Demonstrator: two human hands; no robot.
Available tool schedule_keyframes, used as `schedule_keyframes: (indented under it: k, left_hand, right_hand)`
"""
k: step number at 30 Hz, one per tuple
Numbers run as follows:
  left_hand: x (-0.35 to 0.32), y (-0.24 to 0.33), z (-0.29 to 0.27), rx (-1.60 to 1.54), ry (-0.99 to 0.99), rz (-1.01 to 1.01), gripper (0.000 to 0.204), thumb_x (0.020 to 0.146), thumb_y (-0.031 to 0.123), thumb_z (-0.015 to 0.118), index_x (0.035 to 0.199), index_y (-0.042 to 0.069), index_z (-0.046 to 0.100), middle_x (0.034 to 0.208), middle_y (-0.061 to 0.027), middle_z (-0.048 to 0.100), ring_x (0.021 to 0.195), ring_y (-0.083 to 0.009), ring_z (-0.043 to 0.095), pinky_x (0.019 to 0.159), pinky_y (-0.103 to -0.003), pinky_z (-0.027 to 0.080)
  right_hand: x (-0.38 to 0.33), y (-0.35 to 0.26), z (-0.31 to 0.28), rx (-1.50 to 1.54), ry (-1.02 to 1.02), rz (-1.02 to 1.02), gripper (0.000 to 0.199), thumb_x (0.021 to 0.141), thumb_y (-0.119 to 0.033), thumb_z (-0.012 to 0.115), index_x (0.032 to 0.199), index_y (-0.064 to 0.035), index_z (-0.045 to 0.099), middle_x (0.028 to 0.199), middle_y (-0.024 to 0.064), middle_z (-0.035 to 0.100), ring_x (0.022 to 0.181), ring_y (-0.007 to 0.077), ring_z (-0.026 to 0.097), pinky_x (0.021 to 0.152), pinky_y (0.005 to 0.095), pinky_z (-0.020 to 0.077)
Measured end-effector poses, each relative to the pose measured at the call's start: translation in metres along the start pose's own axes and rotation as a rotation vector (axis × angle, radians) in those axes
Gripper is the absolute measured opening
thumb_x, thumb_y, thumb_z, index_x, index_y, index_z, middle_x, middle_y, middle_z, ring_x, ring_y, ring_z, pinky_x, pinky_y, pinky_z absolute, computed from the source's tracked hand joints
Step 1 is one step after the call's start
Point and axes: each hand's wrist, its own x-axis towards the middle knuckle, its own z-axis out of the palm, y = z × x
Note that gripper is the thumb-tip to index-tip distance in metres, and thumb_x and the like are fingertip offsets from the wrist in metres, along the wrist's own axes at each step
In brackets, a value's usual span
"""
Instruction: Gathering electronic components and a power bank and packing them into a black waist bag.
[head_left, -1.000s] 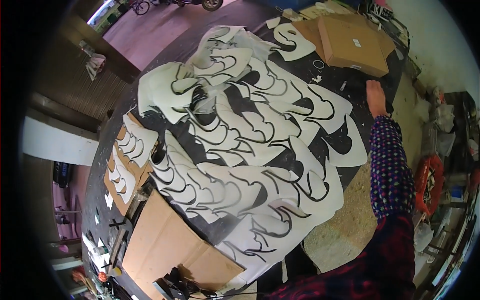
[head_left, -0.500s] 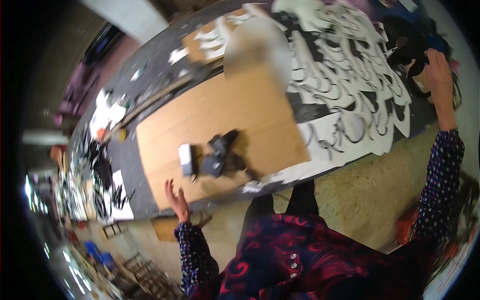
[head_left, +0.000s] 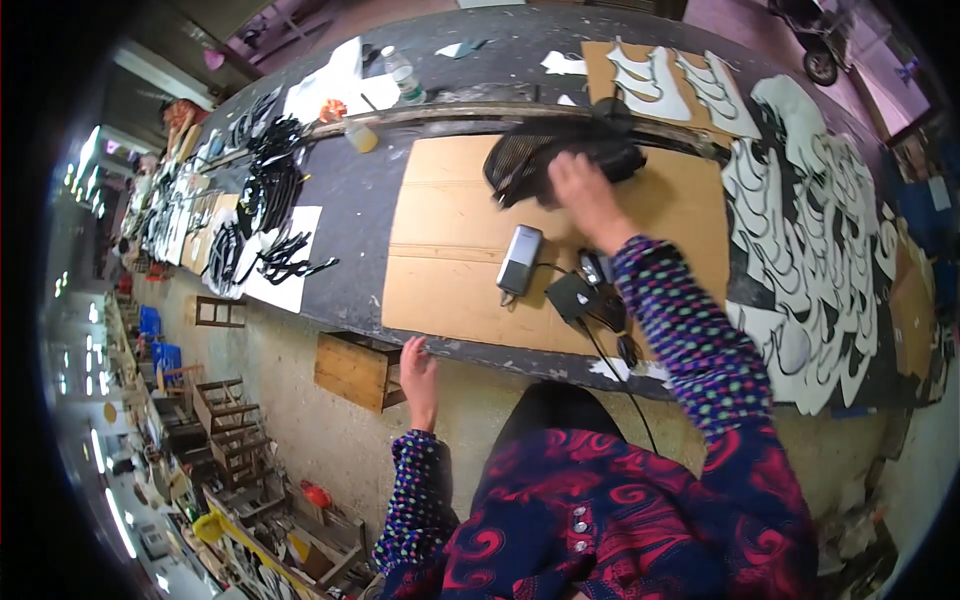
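Your right hand (head_left: 582,192) grips the black mesh item (head_left: 518,165) over the cardboard (head_left: 440,225), probably laid to shield the bench (head_left: 345,235); your left hand (head_left: 419,382) is loosely open, empty, near the edge.

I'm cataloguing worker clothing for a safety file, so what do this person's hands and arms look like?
The left hand and right hand are gloveless. Both forearms wear dark sleeves with small multicoloured dots, including purple and green. Above these, the upper-arm fabric is dark navy with red swirls.
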Motion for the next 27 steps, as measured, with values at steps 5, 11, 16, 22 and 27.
schedule_keyframes:
  k: [5,11,16,22,27]
  left_hand:
    - [0.010,0.001,-0.005,0.052,-0.060,-0.069,0.042,0.079,-0.003,0.055,0.120,0.005,0.054,0.129,-0.0065,0.047,0.101,-0.0162,0.054,0.086,-0.028,0.046]
    - [0.097,0.016,0.029,-0.166,-0.092,-0.073,0.033,0.086,0.003,0.053,0.119,0.003,0.054,0.122,-0.0078,0.053,0.104,-0.0149,0.053,0.088,-0.026,0.043]
    - [0.223,0.046,0.081,0.043,-0.015,0.378,0.032,0.084,0.001,0.052,0.115,0.003,0.053,0.117,-0.0154,0.053,0.110,-0.0314,0.050,0.094,-0.037,0.039]
    - [0.285,0.031,0.115,0.095,-0.119,0.254,0.028,0.081,-0.001,0.052,0.109,0.001,0.056,0.103,-0.0172,0.057,0.098,-0.0322,0.054,0.087,-0.039,0.043]
    - [0.280,0.043,0.114,-0.095,-0.253,0.332,0.024,0.082,-0.003,0.050,0.103,0.001,0.060,0.078,-0.0152,0.058,0.075,-0.0294,0.056,0.069,-0.038,0.044]
  right_hand:
    - [-0.023,-0.082,0.059,0.522,-0.140,0.077,0.020,0.077,-0.005,0.049,0.097,-0.0044,0.052,0.102,0.0092,0.053,0.093,0.0276,0.053,0.077,0.0380,0.0468]
    - [0.028,-0.037,0.068,0.359,-0.252,0.215,0.032,0.081,-0.009,0.056,0.111,-0.0023,0.049,0.120,0.0131,0.050,0.108,0.0291,0.048,0.088,0.0386,0.0415]
    - [0.061,-0.018,0.120,0.356,-0.321,0.083,0.049,0.080,-0.002,0.053,0.126,-0.0050,0.040,0.130,0.0123,0.041,0.119,0.0280,0.040,0.092,0.0441,0.0337]
    - [0.087,-0.027,0.146,0.367,-0.618,0.061,0.063,0.074,0.006,0.054,0.132,-0.0060,0.033,0.130,0.0097,0.041,0.122,0.0268,0.035,0.094,0.0466,0.0290]
    - [0.081,-0.018,0.131,0.410,-0.531,0.065,0.057,0.072,0.003,0.060,0.126,-0.0076,0.044,0.114,0.0087,0.046,0.113,0.0248,0.041,0.089,0.0428,0.0322]
